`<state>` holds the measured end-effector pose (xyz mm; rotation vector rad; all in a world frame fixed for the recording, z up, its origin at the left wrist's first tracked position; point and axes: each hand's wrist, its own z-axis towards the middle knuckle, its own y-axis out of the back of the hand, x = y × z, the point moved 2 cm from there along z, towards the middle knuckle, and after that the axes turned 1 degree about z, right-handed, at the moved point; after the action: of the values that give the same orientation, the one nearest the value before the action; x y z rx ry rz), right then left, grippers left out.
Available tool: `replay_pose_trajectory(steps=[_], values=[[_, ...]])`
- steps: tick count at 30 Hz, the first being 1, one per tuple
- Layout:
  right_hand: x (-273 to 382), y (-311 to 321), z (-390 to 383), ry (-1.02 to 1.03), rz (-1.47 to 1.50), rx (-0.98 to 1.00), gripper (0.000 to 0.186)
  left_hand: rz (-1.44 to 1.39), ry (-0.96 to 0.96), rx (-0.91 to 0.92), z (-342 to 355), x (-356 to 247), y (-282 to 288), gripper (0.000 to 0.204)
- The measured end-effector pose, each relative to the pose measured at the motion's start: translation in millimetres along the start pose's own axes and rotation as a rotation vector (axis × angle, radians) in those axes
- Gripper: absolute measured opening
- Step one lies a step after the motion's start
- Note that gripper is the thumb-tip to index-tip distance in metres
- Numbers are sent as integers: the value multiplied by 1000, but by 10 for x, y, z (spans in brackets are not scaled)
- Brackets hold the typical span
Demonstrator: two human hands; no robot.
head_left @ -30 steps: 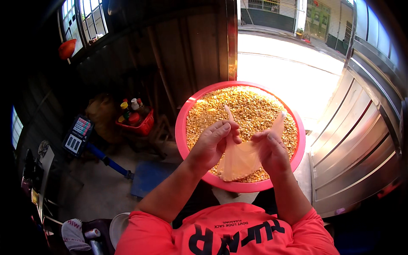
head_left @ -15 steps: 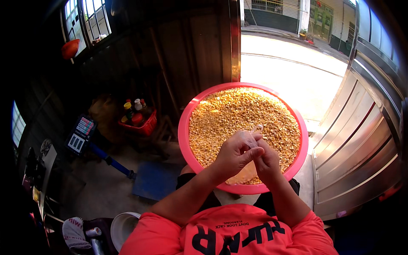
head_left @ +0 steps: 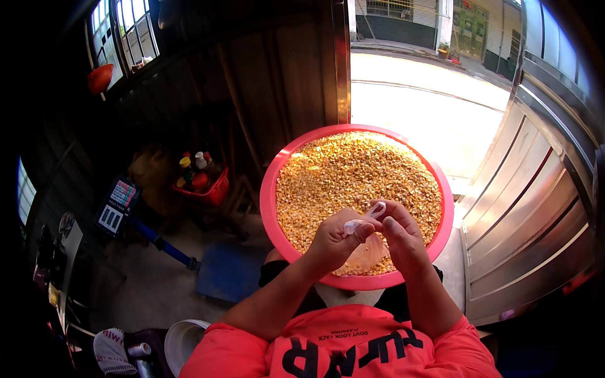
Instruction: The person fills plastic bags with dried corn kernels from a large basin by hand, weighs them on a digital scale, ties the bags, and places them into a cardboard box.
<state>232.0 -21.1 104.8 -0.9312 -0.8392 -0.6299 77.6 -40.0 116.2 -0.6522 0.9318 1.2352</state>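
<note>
A clear plastic bag [head_left: 367, 257] hangs between my two hands, low over a wide pink basin [head_left: 270, 208] full of yellow corn kernels [head_left: 353, 170]. My left hand [head_left: 334, 238] is closed on the bag's gathered neck, its thumb pressed on the plastic. My right hand [head_left: 404, 232] pinches a twisted strand of the bag's top, which stands up as a small loop near the fingertips. The bag's body is see-through, and I cannot tell what is in it. The basin sits right in front of me, near my knees.
Left of the basin stands a platform scale with a blue plate [head_left: 230, 269] and a keypad display [head_left: 118, 205]. Behind it is a red basket [head_left: 216, 189] of bottles. A white bucket [head_left: 179, 340] is at lower left. A metal door [head_left: 526, 208] stands at right beside the bright doorway.
My right hand has shifted slightly right, away from the left, and its fingers have spread along the strand. More of the bag's twisted top now shows between the hands.
</note>
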Motion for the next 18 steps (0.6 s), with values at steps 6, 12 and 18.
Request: replay_pose_trajectory(steps=[6,12,18], values=[[7,6,7,-32,-47,-16,21,171,-126,125,5,23,122,23],[-11,45,-78,47,-49,-35,13,-203,176,45,-94,41,151,28],[196,-215,-154,434,-795,178,17,-304,293,-1,-48,215,195,25]])
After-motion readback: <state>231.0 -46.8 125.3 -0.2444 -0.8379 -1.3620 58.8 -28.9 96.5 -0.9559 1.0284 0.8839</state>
